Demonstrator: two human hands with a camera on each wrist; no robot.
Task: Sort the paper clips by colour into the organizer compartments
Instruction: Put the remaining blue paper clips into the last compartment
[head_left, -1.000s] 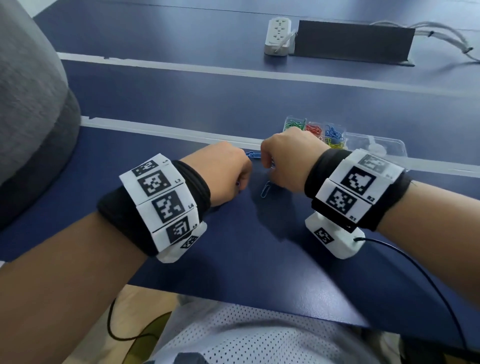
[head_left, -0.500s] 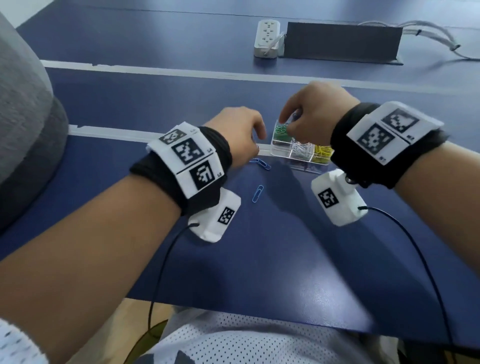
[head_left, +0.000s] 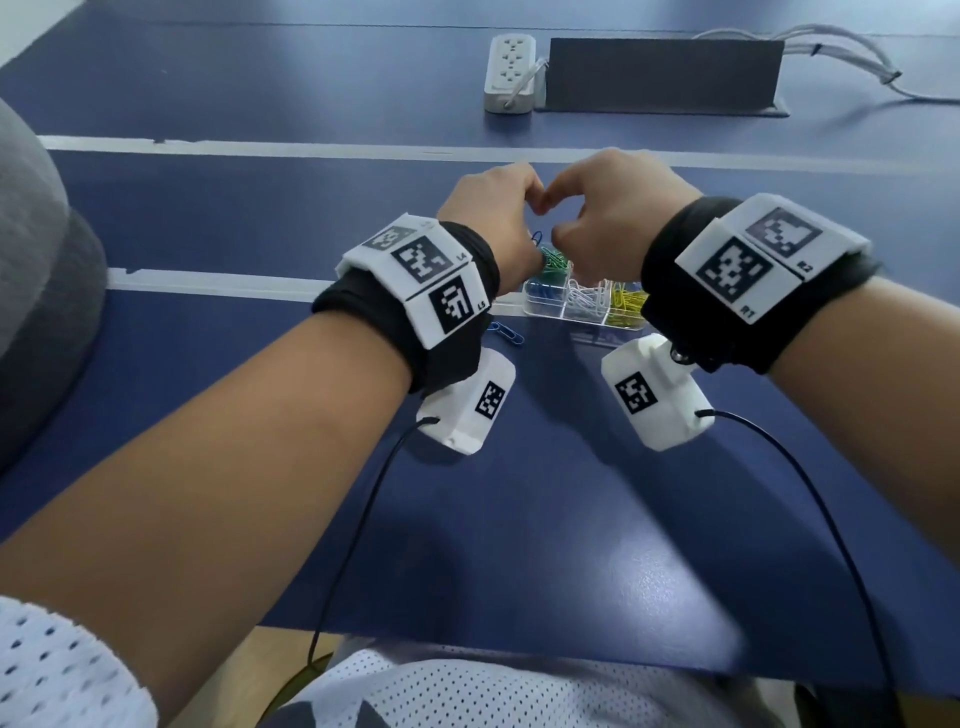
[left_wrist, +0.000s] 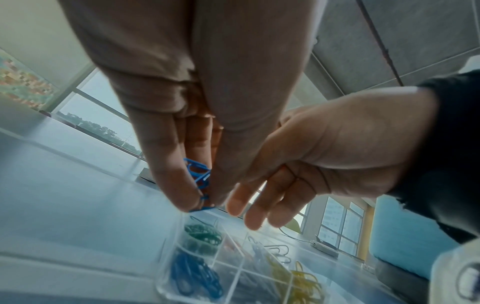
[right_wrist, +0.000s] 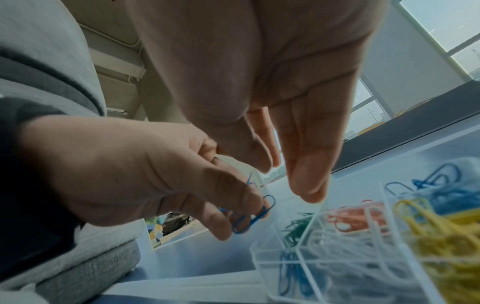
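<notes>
A clear organizer (head_left: 545, 310) holds green clips (head_left: 553, 260), blue clips (head_left: 543, 291), white clips (head_left: 584, 296) and yellow clips (head_left: 626, 301); red clips (right_wrist: 355, 216) show in the right wrist view. My left hand (head_left: 498, 218) hovers over the organizer's left end and pinches a few blue paper clips (left_wrist: 198, 179) between thumb and fingers. My right hand (head_left: 613, 208) hangs beside it, knuckles touching, fingers straight and empty (right_wrist: 285, 176). One loose blue clip (head_left: 506, 332) lies on the table left of the organizer.
A white power strip (head_left: 511, 73), a dark box (head_left: 665, 75) and cables (head_left: 831, 52) sit at the far edge. A grey cushion (head_left: 41, 270) stands at the left. White tape lines (head_left: 260, 148) cross the blue table.
Both hands rose from the loose clips on the table and came together above the organizer. The left hand moved right, carrying blue clips.
</notes>
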